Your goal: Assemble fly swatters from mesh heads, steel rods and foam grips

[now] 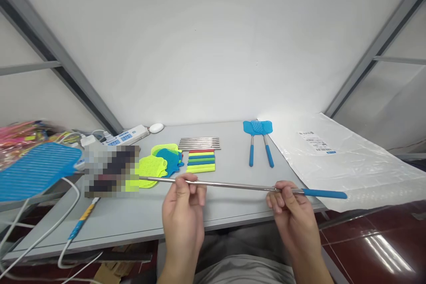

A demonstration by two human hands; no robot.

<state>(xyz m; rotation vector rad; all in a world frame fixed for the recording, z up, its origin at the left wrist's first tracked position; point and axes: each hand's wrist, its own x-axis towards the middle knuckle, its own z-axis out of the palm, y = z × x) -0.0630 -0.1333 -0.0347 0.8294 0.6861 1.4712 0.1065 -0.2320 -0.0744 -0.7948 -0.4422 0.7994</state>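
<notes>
Both hands hold a long fly swatter with an extended metal rod (pixel 233 185), level above the table's front. Its blue mesh head (pixel 36 171) is at the far left and its blue handle (pixel 324 193) at the right. My left hand (pixel 183 206) pinches the middle of the rod, fingers closed. My right hand (pixel 293 208) grips the rod beside the handle. Behind my left hand lie yellow and blue swatter heads (pixel 151 167), a row of coloured handle sleeves (pixel 201 161) and several metal rods (pixel 199 143). Two short blue swatters (pixel 258 128) lie further right.
A white plastic mailer bag (pixel 333 159) with a label covers the table's right side. At the left are a power strip (pixel 129 135), a white mouse-like object (pixel 156 128), a pixelated patch, white cables (pixel 63 213) and colourful packages (pixel 26 137). A wall stands behind.
</notes>
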